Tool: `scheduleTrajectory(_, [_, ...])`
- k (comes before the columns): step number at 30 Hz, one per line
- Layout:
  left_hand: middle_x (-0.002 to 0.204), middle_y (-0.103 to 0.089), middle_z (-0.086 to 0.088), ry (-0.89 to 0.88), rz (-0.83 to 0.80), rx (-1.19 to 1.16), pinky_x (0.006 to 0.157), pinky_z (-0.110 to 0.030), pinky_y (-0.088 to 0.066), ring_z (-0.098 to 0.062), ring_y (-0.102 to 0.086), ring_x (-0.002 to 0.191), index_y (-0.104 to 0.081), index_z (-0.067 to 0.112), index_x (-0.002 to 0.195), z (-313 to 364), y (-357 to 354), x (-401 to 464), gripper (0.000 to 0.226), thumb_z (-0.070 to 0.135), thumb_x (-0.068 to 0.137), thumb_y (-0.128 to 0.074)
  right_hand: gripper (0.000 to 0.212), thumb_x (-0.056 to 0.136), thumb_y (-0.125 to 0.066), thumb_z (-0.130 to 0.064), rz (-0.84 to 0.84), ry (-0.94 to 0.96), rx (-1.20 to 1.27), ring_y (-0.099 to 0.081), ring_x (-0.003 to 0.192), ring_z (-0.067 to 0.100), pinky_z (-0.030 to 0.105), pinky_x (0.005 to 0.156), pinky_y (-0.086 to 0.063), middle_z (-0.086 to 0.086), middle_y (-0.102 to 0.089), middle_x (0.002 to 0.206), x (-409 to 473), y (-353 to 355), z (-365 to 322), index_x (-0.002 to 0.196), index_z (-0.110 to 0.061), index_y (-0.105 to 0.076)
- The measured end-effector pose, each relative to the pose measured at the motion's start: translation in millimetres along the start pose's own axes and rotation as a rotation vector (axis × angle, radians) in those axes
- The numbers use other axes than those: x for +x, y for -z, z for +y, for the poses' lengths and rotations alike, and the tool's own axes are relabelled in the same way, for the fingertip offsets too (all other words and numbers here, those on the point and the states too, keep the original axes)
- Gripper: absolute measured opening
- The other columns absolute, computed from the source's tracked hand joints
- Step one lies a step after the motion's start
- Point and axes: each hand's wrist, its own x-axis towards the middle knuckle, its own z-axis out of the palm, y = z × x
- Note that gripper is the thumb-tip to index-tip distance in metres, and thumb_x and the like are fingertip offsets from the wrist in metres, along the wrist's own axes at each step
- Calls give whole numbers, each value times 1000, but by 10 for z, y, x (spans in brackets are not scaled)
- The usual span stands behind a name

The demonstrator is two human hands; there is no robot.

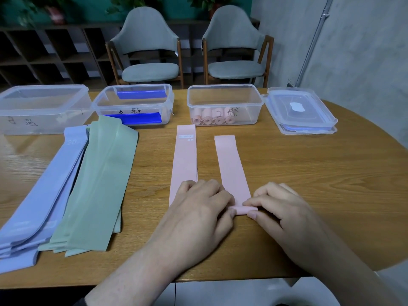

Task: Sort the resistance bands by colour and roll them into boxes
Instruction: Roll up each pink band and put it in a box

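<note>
On a wooden table (pixel 309 173), a pink resistance band (pixel 231 164) is laid flat beside a second pink band (pixel 184 160). Its rolled near end is pinched between the left hand (pixel 198 208) and right hand (pixel 284 208).

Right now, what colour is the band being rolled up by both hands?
Pale pink. The band lies flat on the table, its near end rolled; the head view shows it clearly.

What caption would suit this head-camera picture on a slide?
Both hands, left and right, start rolling a flat pink resistance band on the wooden table.
</note>
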Motion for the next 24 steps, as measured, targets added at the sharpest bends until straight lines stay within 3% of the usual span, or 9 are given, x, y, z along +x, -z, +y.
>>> scheduleTrajectory(3, [99, -55, 16, -3, -12, 21, 96, -36, -39, -9, -53, 99, -61, 34, 102, 2, -3, -5, 14, 43, 95, -53, 22, 100, -51, -39, -6, -5, 2, -50, 95, 7, 41, 83, -46, -19, -55, 96, -2, -3, -11, 106, -33, -72])
scheduleTrajectory(9, [98, -53, 15, 7, -15, 37, 95, -37, -39, -11, -52, 98, -64, 32, 103, -9, -4, 4, 22, 40, 99, -44, 15, 89, -70, -29, -19, -35, 8, -49, 98, 5, 40, 86, -43, -22, -56, 99, 6, 11, -10, 103, -32, -66])
scheduleTrajectory(17, [100, -55, 16, 24, -22, 41, 96, -36, -38, -9, -52, 99, -59, 35, 103, -9, -11, 0, 16, 44, 95, -49, 16, 97, -58, -31, -24, -23, -17, -49, 97, 7, 41, 87, -44, -19, -56, 100, 53, -4, -21, 108, -31, -69])
scheduleTrajectory(20, [100, -54, 15, 27, -29, 47, 95, -36, -37, -10, -52, 98, -60, 35, 105, -18, -16, 4, 20, 43, 98, -44, 21, 93, -61, -36, -37, -50, -7, -47, 101, 4, 38, 90, -42, -22, -55, 103, 47, 2, -25, 113, -33, -66])
scheduleTrajectory(24, [99, -52, 16, 37, -26, 45, 95, -35, -37, -9, -51, 99, -63, 35, 106, -10, -9, 4, 24, 44, 100, -41, 15, 91, -63, -34, -37, -46, 0, -47, 100, 3, 37, 90, -41, -22, -55, 101, 51, 5, -30, 106, -34, -66])
